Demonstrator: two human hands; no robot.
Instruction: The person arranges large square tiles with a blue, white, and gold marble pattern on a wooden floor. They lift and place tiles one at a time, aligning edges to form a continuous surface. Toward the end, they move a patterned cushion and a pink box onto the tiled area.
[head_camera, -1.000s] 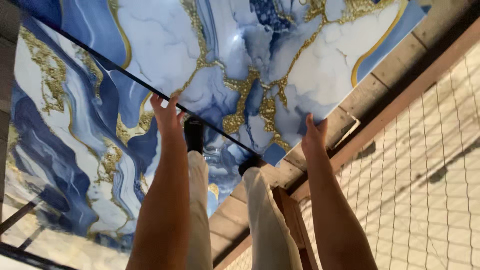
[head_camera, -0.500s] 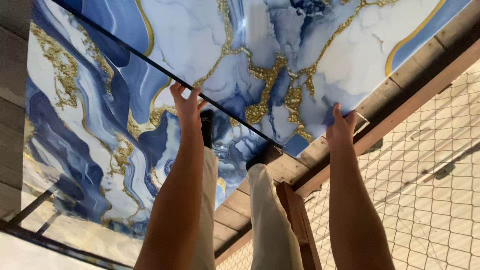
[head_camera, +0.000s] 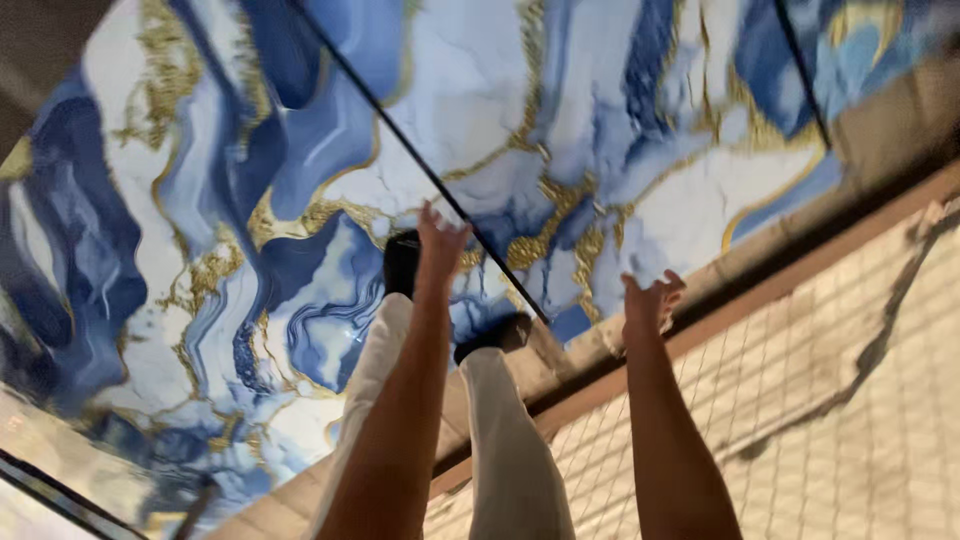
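Both hands have slid further along the panels since a moment ago: the left hand (head_camera: 440, 240) now rests with fingers spread flat against the dark seam (head_camera: 420, 170) between two blue, white and gold marbled panels (head_camera: 560, 120), and the right hand (head_camera: 650, 305), fingers open and gripping nothing, sits just off the panel edge near the wooden frame (head_camera: 760, 290). The view has swung closer, so the panels fill most of the picture. To judge from this, the panel lies in place and the hands press and check the joint rather than carry it.
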